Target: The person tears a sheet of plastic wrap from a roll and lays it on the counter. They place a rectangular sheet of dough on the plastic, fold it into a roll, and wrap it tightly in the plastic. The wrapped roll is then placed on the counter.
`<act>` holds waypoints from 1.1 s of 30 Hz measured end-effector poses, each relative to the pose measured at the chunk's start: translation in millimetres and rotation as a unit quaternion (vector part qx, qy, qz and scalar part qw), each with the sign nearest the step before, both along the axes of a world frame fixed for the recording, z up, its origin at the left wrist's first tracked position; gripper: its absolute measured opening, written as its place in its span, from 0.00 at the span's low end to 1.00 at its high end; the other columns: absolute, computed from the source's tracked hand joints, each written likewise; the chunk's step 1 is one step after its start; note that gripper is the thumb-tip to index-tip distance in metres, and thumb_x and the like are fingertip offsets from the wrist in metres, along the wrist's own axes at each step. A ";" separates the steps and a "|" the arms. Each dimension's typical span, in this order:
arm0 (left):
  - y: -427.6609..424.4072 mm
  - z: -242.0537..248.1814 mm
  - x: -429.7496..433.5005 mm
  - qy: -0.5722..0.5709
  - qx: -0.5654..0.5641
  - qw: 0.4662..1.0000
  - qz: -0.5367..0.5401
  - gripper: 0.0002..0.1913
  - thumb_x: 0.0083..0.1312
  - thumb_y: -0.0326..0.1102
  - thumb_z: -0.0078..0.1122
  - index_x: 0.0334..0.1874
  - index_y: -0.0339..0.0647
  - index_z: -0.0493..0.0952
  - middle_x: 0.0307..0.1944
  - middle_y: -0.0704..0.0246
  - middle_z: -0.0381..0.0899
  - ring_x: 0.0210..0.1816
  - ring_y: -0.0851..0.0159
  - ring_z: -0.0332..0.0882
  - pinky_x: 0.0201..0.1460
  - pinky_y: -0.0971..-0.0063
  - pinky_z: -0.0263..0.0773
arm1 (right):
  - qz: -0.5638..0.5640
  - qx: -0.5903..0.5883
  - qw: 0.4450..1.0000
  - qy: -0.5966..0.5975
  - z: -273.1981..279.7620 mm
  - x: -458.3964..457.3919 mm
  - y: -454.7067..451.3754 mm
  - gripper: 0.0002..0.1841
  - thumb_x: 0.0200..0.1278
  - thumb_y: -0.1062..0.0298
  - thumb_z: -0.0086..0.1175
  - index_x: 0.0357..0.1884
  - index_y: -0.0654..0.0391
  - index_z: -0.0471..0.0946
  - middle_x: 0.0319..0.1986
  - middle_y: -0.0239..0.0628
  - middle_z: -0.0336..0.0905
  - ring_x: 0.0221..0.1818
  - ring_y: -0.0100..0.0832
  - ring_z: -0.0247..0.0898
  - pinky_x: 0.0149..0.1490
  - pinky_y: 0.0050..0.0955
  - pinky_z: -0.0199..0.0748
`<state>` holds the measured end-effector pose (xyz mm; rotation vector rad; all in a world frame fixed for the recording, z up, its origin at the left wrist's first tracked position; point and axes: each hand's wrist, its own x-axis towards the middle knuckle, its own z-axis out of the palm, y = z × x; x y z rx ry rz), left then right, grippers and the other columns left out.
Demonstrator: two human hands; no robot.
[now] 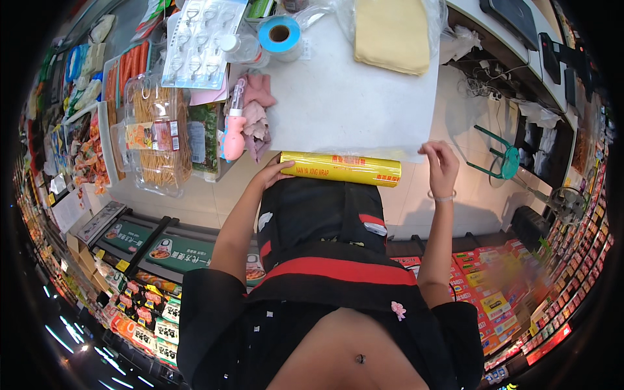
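Observation:
A yellow roll of cling wrap (341,168) with printed writing lies crosswise at the near edge of the white table (360,112), against my apron. Around its left end is my left hand (274,171), gripping it. My right hand (441,158) is raised beyond the roll's right end, at the table's near right corner, with thumb and fingertips close together. Clear film seems to stretch along the table edge towards those fingertips; whether they pinch it is hard to tell. Left of the roll lie a pink dinosaur-shaped bottle (234,136) and a crumpled pink cloth (256,109).
Clear boxes of dried sticks (158,141), a card of hooks (202,44), a blue-faced label roll (279,35) and a plastic bottle (243,49) crowd the left. A folded yellow cloth (392,36) lies at the far right. A green stool (507,161) and a fan (568,204) stand on the right.

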<state>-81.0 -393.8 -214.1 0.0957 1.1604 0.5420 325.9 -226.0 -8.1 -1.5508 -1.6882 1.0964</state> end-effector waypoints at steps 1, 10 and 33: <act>2.9 -1.7 1.0 -0.003 0.000 1.000 -0.005 0.40 0.63 0.44 0.71 0.73 0.41 0.61 0.64 0.62 0.71 0.64 0.61 0.73 0.63 0.63 0.75 | -0.029 -0.029 0.998 0.042 -13.5 0.3 9.8 0.04 0.70 0.75 0.56 0.38 0.66 0.79 0.32 0.36 0.81 0.37 0.26 0.78 0.46 0.24 0.76; -4.2 10.3 5.3 0.348 0.086 0.867 -0.345 0.26 0.71 0.54 0.56 0.57 0.35 0.79 0.54 0.56 0.82 0.52 0.56 0.83 0.53 0.63 0.77 | -0.052 -0.066 0.987 0.137 -83.8 -16.5 84.0 0.07 0.71 0.72 0.58 0.40 0.67 0.81 0.32 0.35 0.81 0.34 0.22 0.78 0.40 0.24 0.82; 145.7 126.9 38.9 0.122 0.366 0.908 -0.160 0.07 0.67 0.35 0.62 0.39 0.42 0.73 0.36 0.72 0.61 0.38 0.72 0.63 0.46 0.79 0.63 | -0.065 -0.099 0.985 0.125 -113.1 -11.0 96.5 0.09 0.70 0.69 0.60 0.40 0.66 0.82 0.32 0.33 0.81 0.34 0.22 0.78 0.41 0.22 0.81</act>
